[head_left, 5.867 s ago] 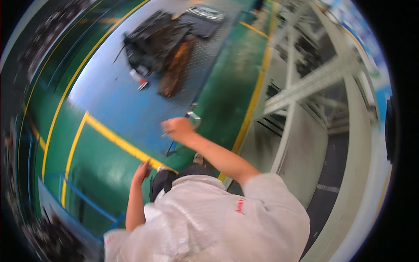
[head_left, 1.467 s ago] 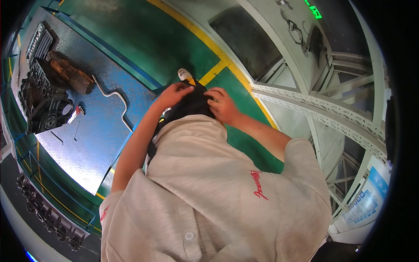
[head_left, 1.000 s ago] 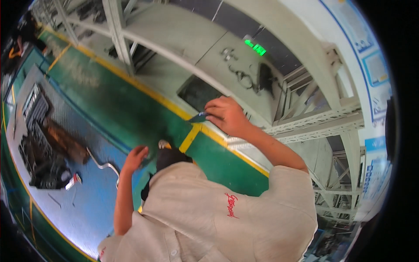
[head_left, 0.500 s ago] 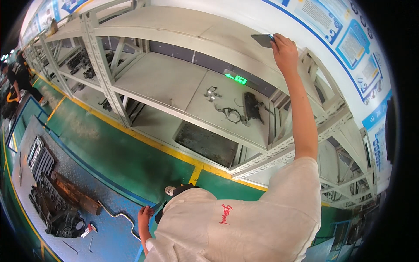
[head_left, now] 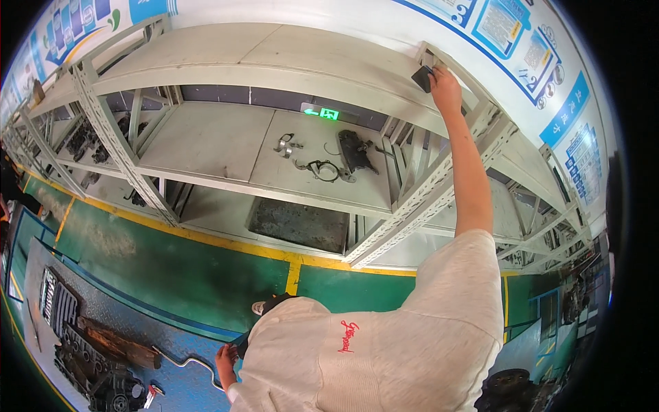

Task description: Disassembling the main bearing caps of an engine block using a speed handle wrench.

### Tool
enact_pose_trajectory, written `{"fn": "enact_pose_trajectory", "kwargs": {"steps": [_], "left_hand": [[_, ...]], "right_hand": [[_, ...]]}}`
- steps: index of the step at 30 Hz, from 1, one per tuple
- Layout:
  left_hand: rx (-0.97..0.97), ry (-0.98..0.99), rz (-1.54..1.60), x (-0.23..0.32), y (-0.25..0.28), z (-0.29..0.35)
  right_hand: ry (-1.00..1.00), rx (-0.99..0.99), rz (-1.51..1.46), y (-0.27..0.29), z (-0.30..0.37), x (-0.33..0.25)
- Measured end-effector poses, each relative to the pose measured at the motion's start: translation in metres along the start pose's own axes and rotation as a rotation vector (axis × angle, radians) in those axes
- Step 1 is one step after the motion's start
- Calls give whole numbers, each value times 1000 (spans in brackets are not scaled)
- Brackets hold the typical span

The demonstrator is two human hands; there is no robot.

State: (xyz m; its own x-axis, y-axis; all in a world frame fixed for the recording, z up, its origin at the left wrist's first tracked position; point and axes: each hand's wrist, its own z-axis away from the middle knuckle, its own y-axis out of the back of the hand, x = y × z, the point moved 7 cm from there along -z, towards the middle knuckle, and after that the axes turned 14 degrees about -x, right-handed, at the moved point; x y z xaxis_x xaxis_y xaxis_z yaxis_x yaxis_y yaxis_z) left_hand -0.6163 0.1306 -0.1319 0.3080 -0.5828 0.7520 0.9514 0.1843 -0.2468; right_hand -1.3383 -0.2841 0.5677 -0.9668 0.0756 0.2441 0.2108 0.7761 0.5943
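Bench, textured blue plate point(head_left: 182, 338): I note a dark slotted part point(head_left: 64, 302), an engine block point(head_left: 115, 390) beside a weathered timber point(head_left: 120, 343), and a bent silver rod point(head_left: 198, 361). Rack, middle shelf point(head_left: 206, 147): silver bracket point(head_left: 286, 145), ring-shaped clamp point(head_left: 340, 175), black flat part point(head_left: 355, 152). Lower shelf point(head_left: 220, 211): dark shallow tray point(head_left: 299, 224).

A dark flat slab point(head_left: 421, 79) tilts between fingers point(head_left: 437, 71).

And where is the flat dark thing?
In the head view, the flat dark thing is upper right, in the right hand, near the top shelf's right end.
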Motion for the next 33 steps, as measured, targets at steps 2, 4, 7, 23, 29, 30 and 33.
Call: {"fn": "enact_pose_trajectory", "kwargs": {"steps": [2,4,7,23,29,30,33], "left_hand": [[-43,-41,-77,5,-7,1],[-56,-133,-249,13,-14,5],[-119,-117,20,4,-24,14],[114,49,57,-121,1,157],[449,93,114,-211,-26,254],[495,-23,111,-211,-32,270],[442,52,289,-233,-46,312]], "right_hand": [[-22,-53,-9,-3,13,6],[-13,-134,-31,-9,28,9],[-40,-285,-19,-19,52,16],[-405,-182,-233,-6,53,31],[28,-14,-1217,27,178,-264],[54,-448,-1247,3,219,-338],[426,-691,-1470,17,371,-495]]}}
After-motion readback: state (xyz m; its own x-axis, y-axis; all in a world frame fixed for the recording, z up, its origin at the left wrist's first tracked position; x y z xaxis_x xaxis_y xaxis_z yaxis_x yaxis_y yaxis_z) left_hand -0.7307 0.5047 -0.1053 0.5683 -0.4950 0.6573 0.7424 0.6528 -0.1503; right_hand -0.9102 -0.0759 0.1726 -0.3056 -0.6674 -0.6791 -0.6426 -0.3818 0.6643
